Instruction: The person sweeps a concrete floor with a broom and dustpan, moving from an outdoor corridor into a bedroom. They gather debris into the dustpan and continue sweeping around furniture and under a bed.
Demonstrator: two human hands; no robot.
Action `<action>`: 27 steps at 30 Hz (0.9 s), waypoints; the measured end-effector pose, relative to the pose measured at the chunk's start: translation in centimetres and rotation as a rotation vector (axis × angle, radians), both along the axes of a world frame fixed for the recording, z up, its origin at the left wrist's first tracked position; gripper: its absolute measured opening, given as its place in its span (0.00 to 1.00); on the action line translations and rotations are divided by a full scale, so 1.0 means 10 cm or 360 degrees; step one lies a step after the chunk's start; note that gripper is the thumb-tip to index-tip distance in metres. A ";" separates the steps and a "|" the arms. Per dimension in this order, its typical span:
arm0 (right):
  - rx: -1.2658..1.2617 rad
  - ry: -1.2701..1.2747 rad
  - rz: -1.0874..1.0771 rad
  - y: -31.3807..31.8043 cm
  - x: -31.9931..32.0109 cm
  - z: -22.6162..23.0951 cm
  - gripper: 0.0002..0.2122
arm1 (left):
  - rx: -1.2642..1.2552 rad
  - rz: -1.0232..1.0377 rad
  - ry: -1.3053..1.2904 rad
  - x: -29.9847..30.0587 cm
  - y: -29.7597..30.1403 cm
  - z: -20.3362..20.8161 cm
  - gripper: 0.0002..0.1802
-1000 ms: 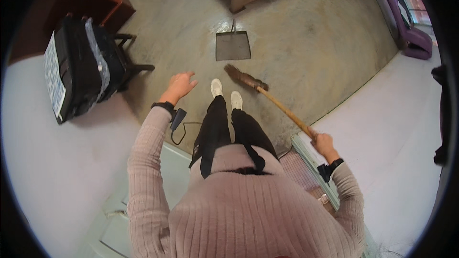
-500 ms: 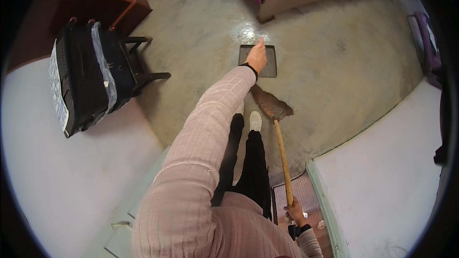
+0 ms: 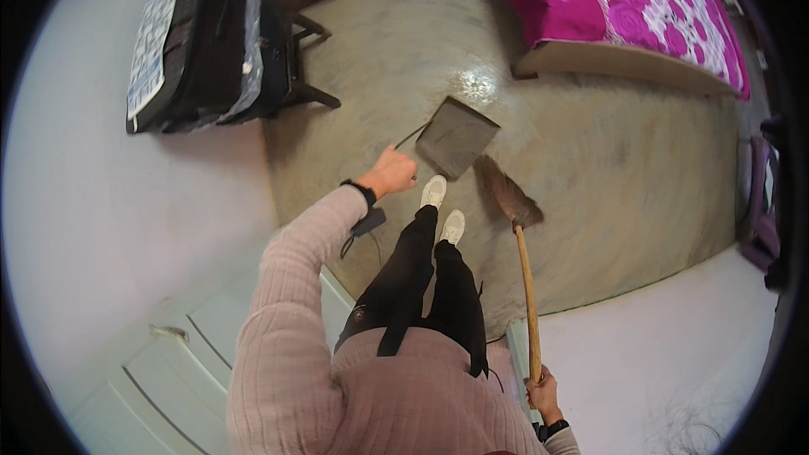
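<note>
My left hand [image 3: 393, 172] is closed around the thin handle of a grey, square dustpan [image 3: 458, 136], which is turned at an angle on the concrete floor in front of my feet. My right hand [image 3: 543, 396] grips the upper end of a broom [image 3: 526, 286] with a long wooden handle. The broom's brown bristle head rests on the floor right of my shoes, close to the dustpan's lower right edge but apart from it.
A bed [image 3: 624, 13] with a magenta and white cover stands at the far right. At the left, a black suitcase [image 3: 223, 42] sits on a dark wooden stand. A small dark item with a cord [image 3: 368, 221] shows below my left wrist. A pale green door [image 3: 160, 371] is at lower left.
My left hand has come back left and nearer, now with the dustpan's handle in it. The dustpan has turned and come nearer. My view has shifted; the broom stays in my right hand.
</note>
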State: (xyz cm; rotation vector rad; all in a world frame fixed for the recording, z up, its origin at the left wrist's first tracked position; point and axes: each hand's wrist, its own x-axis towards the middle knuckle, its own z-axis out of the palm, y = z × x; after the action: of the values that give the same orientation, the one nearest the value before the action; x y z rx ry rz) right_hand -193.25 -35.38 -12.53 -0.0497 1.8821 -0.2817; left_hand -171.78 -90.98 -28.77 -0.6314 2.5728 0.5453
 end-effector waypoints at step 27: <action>-0.0570 0.0432 0.2141 -4.18 1.17 -0.54 0.32 | 0.0233 0.2882 0.0980 3.73 2.46 -0.22 0.23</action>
State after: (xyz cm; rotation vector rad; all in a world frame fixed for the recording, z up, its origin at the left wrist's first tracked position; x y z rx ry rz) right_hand -181.58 -77.22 -17.90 -1.5705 1.6373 0.3448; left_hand -134.43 -66.40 -30.99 -2.9689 1.5232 1.5099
